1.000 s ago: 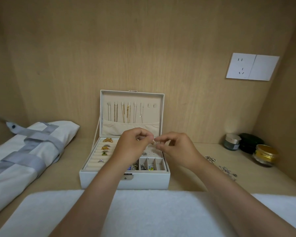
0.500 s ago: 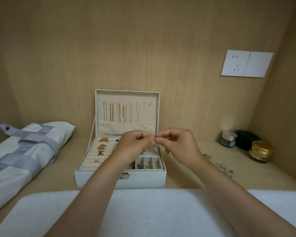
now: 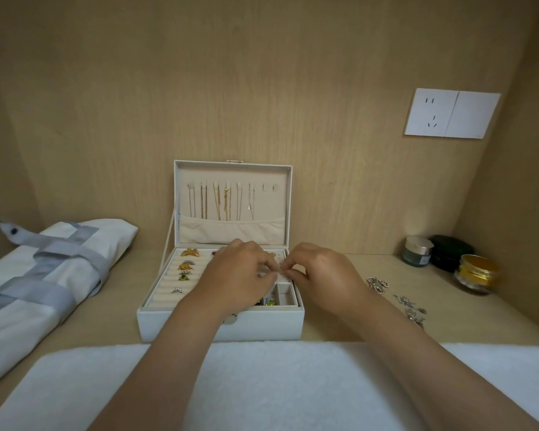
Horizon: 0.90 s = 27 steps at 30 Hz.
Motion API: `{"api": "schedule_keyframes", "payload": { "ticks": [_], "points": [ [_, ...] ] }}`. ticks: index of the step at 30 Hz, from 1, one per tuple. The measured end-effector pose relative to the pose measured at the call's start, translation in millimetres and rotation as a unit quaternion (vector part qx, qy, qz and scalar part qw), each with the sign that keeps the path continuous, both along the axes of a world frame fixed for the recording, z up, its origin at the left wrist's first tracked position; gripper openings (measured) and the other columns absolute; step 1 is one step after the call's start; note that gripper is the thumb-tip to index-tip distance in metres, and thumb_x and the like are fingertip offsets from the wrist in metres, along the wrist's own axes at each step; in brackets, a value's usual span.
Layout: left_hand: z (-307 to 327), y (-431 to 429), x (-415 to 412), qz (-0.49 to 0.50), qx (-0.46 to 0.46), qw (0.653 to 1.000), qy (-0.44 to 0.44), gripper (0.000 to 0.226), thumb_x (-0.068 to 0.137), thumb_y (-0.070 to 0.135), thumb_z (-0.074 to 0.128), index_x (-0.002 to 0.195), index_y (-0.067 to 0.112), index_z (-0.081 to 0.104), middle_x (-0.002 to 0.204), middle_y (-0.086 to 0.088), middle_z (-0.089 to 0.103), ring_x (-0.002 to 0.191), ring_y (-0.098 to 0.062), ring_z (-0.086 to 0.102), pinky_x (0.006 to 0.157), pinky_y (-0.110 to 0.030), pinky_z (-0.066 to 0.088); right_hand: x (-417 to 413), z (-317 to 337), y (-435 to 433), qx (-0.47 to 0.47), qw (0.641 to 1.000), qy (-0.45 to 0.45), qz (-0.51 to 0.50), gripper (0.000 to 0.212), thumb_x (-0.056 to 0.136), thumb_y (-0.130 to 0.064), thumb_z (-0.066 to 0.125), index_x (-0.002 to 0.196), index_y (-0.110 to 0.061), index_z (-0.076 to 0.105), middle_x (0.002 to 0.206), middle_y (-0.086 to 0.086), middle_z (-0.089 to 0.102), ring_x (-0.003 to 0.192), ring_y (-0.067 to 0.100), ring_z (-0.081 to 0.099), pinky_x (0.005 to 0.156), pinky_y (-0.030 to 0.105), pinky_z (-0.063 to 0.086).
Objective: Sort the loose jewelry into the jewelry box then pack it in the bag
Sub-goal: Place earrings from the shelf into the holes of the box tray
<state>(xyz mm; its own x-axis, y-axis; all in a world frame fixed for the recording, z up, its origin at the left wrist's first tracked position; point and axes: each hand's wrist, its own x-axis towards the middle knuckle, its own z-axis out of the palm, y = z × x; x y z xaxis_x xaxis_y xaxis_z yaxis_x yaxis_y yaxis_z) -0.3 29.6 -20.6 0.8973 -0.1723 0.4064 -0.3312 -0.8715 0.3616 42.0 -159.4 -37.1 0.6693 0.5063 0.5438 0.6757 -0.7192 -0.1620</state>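
The white jewelry box (image 3: 262, 328) stands open at the middle of the shelf, chains hanging inside its raised lid (image 3: 232, 200). Several rings (image 3: 185, 269) sit in the left ring rolls. Both hands are low over the box's right part. My left hand (image 3: 240, 275) and my right hand (image 3: 318, 272) meet fingertip to fingertip, pinching a tiny silver earring (image 3: 279, 270) between them over the stud panel. The white and grey bag (image 3: 35, 284) lies on the left. Loose silver jewelry (image 3: 395, 298) lies on the shelf to the right of the box.
A white towel (image 3: 262, 387) covers the front of the shelf. Three jars stand at the back right: a grey-lidded one (image 3: 417, 251), a dark one (image 3: 450, 251) and a gold-lidded one (image 3: 476, 273). A wall socket (image 3: 450, 113) is on the back panel.
Both hands have dropped from in front of the lid's pocket down onto the box's stud panel, still pinching the small piece together.
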Motion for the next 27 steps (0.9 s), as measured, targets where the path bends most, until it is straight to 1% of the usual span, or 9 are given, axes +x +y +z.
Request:
{"api": "schedule_keyframes", "payload": {
  "ticks": [2, 6, 8, 10, 13, 15, 18, 22, 27],
  "points": [
    [-1.5, -0.8, -0.1, -0.010, 0.010, 1.000, 0.010, 0.021, 0.089, 0.034, 0.061, 0.107, 0.038, 0.072, 0.108, 0.011, 0.065, 0.112, -0.013, 0.049, 0.098, -0.038, 0.043, 1.9, -0.3, 2.8, -0.022, 0.999, -0.036, 0.005, 0.007, 0.090, -0.023, 0.070, 0.094, -0.028, 0.073, 0.094, -0.012, 0.066, 0.076, 0.008, 0.062, 0.060, 0.025, 0.042],
    [-3.1, 0.3, 1.0, -0.013, 0.005, 1.000, 0.008, 0.018, 0.089, 0.030, 0.061, 0.100, 0.035, 0.073, 0.102, 0.012, 0.065, 0.107, -0.011, 0.052, 0.091, -0.037, 0.048, 2.1, 3.4, 7.1, -0.066, 0.994, -0.084, 0.013, 0.009, 0.085, -0.018, 0.072, 0.088, -0.027, 0.073, 0.085, -0.009, 0.064, 0.066, 0.018, 0.065, 0.050, 0.028, 0.046],
    [-3.7, 1.0, 2.1, -0.008, -0.003, 1.000, 0.007, 0.016, 0.090, 0.029, 0.061, 0.098, 0.033, 0.074, 0.098, 0.014, 0.065, 0.103, -0.008, 0.054, 0.086, -0.033, 0.050, 0.8, 6.9, 8.0, -0.075, 0.995, -0.070, 0.015, 0.008, 0.088, -0.021, 0.070, 0.090, -0.027, 0.074, 0.089, -0.009, 0.065, 0.070, 0.016, 0.065, 0.053, 0.028, 0.046],
    [-4.9, 1.7, 3.3, -0.007, -0.009, 1.000, 0.007, 0.014, 0.090, 0.031, 0.061, 0.097, 0.033, 0.074, 0.097, 0.015, 0.064, 0.101, -0.007, 0.054, 0.085, -0.032, 0.050, -0.3, 10.1, 7.2, -0.071, 0.997, -0.018, 0.015, 0.011, 0.093, -0.025, 0.066, 0.097, -0.027, 0.076, 0.097, -0.011, 0.065, 0.077, 0.009, 0.061, 0.062, 0.028, 0.043],
    [-6.5, 2.9, 5.1, -0.011, -0.012, 1.000, 0.007, 0.013, 0.090, 0.033, 0.062, 0.098, 0.035, 0.072, 0.099, 0.016, 0.064, 0.102, -0.007, 0.054, 0.088, -0.034, 0.050, 1.4, 7.9, 2.3, -0.030, 0.998, 0.046, 0.018, 0.011, 0.093, -0.029, 0.066, 0.096, -0.028, 0.077, 0.100, -0.014, 0.063, 0.070, -0.009, 0.052, 0.066, 0.024, 0.037],
    [-7.5, 3.3, 5.6, -0.014, -0.016, 1.000, 0.006, 0.014, 0.089, 0.035, 0.063, 0.100, 0.035, 0.071, 0.100, 0.015, 0.064, 0.104, -0.007, 0.054, 0.089, -0.035, 0.049, 4.7, 3.2, -1.7, 0.009, 0.997, 0.075, 0.021, 0.010, 0.091, -0.031, 0.069, 0.094, -0.030, 0.078, 0.099, -0.015, 0.065, 0.070, -0.015, 0.051, 0.067, 0.023, 0.040],
    [-7.8, 1.3, 5.2, -0.023, -0.004, 1.000, 0.002, 0.020, 0.089, 0.036, 0.062, 0.108, 0.035, 0.070, 0.104, 0.013, 0.064, 0.110, -0.009, 0.050, 0.093, -0.037, 0.047, 8.3, -1.7, -4.7, 0.062, 0.991, 0.117, 0.031, 0.007, 0.088, -0.029, 0.073, 0.091, -0.029, 0.080, 0.095, -0.014, 0.066, 0.074, -0.008, 0.057, 0.072, 0.020, 0.046],
    [-8.8, -1.5, 5.0, -0.039, 0.014, 0.999, 0.016, 0.027, 0.091, 0.038, 0.059, 0.116, 0.040, 0.068, 0.107, 0.013, 0.060, 0.112, -0.009, 0.046, 0.096, -0.039, 0.045, 8.2, -0.8, -6.8, 0.108, 0.982, 0.153, 0.029, 0.003, 0.084, -0.025, 0.077, 0.082, -0.027, 0.079, 0.093, -0.012, 0.067, 0.079, -0.002, 0.060, 0.072, 0.015, 0.040],
    [-10.1, -3.3, 7.3, -0.036, 0.020, 0.999, 0.016, 0.027, 0.091, 0.041, 0.059, 0.116, 0.039, 0.068, 0.114, 0.016, 0.060, 0.117, -0.008, 0.046, 0.101, -0.038, 0.041, 7.7, 10.8, -28.2, 0.149, 0.975, 0.165, -0.004, 0.006, 0.089, -0.026, 0.072, 0.088, -0.026, 0.077, 0.096, -0.014, 0.067, 0.075, -0.012, 0.056, 0.069, 0.009, 0.036]
  ]
}}
